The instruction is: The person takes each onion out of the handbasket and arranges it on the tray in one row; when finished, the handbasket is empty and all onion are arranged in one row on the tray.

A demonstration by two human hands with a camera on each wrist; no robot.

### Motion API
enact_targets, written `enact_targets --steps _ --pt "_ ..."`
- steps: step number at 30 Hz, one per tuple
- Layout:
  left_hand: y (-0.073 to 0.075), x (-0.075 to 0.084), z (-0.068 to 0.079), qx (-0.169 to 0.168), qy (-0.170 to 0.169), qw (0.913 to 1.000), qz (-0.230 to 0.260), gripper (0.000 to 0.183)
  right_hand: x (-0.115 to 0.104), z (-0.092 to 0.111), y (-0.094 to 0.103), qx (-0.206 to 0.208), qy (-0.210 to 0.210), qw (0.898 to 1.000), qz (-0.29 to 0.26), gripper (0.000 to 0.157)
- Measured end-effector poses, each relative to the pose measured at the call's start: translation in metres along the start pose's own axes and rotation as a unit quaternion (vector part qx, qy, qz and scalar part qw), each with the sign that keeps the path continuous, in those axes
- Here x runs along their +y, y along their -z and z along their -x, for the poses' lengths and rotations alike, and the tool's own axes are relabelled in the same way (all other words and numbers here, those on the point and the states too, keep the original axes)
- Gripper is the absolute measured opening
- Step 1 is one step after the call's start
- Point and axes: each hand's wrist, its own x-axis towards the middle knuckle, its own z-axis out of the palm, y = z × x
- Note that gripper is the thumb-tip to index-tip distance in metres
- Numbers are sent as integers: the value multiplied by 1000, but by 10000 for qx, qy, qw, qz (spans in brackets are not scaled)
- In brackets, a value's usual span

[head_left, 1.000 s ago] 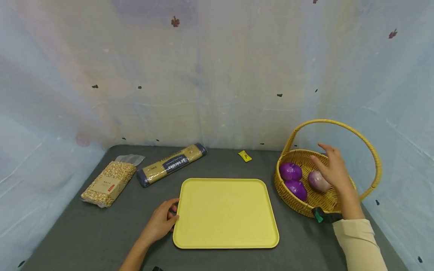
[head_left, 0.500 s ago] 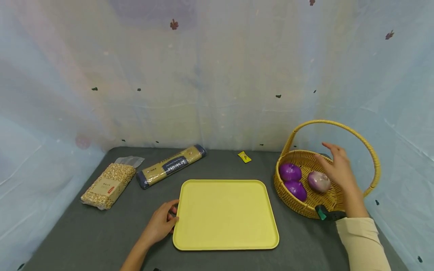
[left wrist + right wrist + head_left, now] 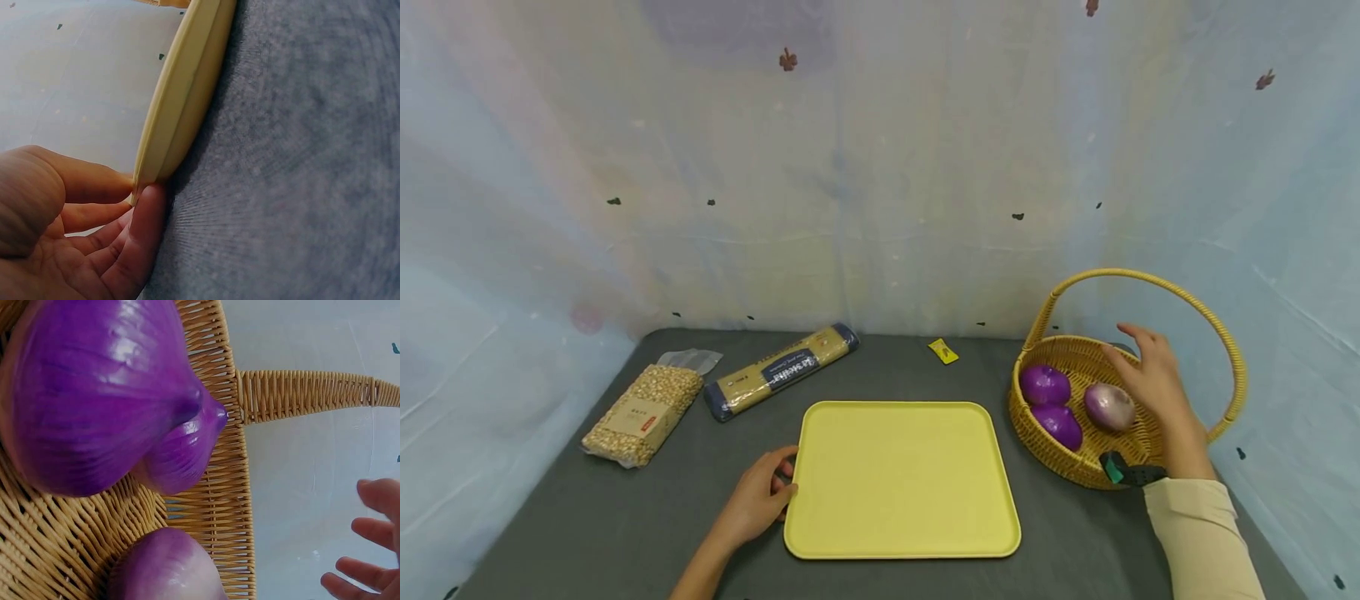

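In the head view, a yellow tray lies flat on the grey table, near its middle. The left hand pinches the tray's left edge. A strip of table runs between the tray's right edge and the wicker basket. The right hand is over the basket, fingers spread and holding nothing — there is room around it under the arched handle. Two purple onions sit together along the basket's left wall, with a paler onion to their right. Behind the tray, well apart from it, lie a long packet and a small yellow packet; a bag of kernels lies near the table's left edge.

In the left wrist view, thumb and fingers close on the tray's rim, with table alongside.

In the right wrist view, one purple onion overlaps the other, the paler one is cut off below, and the fingers are parted — apart from the rim and the onions.
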Motion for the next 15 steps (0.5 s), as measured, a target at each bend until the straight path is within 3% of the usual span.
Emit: enact_targets --steps 15 --pt "0 -1 -2 23 65 10000 -21 50 18 -1 -11 -178 41 9997 167 49"
